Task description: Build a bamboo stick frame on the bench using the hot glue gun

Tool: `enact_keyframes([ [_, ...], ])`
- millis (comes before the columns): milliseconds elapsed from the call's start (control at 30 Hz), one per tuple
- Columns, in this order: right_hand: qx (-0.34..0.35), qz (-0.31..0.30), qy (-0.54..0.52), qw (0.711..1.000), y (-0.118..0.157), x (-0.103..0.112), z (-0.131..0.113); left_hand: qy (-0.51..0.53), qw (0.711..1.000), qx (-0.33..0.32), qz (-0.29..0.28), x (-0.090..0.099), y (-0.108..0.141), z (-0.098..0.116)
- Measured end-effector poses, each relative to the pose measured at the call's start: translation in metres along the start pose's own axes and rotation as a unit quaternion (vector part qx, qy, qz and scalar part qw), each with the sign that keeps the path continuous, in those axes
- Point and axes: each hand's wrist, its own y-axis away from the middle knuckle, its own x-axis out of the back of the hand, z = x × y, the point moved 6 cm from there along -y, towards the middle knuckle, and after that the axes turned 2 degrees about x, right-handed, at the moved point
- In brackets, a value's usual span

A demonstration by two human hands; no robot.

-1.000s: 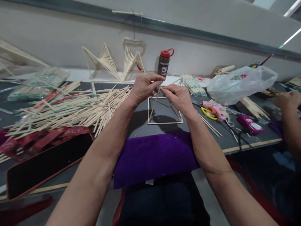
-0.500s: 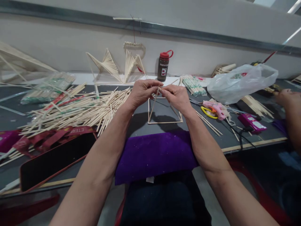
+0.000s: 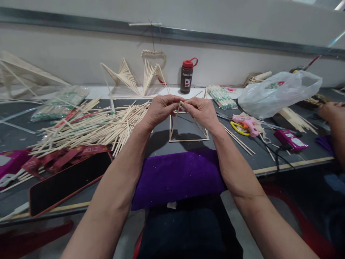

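A small frame of thin wooden sticks [image 3: 188, 140] stands on the dark table, a square base with slanting sticks that meet at a peak. My left hand [image 3: 165, 110] pinches the peak from the left, fingers closed on the stick ends. From the other side my right hand [image 3: 199, 110] pinches the same joint with thumb and forefinger. Both hands nearly touch there, and the fingers partly hide the far side of the frame. Below it, a purple cloth [image 3: 179, 180] hangs over the table's front edge.
Loose sticks [image 3: 91, 129] are heaped left, behind a phone [image 3: 70, 181]. A pink glue gun [image 3: 250, 126], yellow scissors [image 3: 238, 128] and plastic bag [image 3: 277, 93] lie right. A bottle [image 3: 186, 77] and stick models [image 3: 124, 77] stand behind. Another person's hand [image 3: 334, 111] is far right.
My hands stay at the frame's peak with only slight finger movement. The view has shifted a little, and the other person's hand at the right has moved slightly.
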Motion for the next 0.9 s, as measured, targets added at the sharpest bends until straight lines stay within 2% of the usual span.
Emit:
enact_keyframes([
  [267, -0.013, -0.005, -0.001, 1.0, 0.001, 0.0, -0.002, 0.036, 0.999, 0.033, 0.003, 0.001, 0.006, -0.001],
  [467, -0.004, 0.002, 0.008, 1.0, 0.002, 0.0, 0.0, 0.066, 0.997, 0.025, -0.011, 0.0, 0.006, -0.01],
  [900, -0.022, 0.005, 0.014, 1.0, 0.003, 0.0, 0.0, 0.011, 1.0, 0.018, 0.001, 0.003, 0.006, -0.01],
])
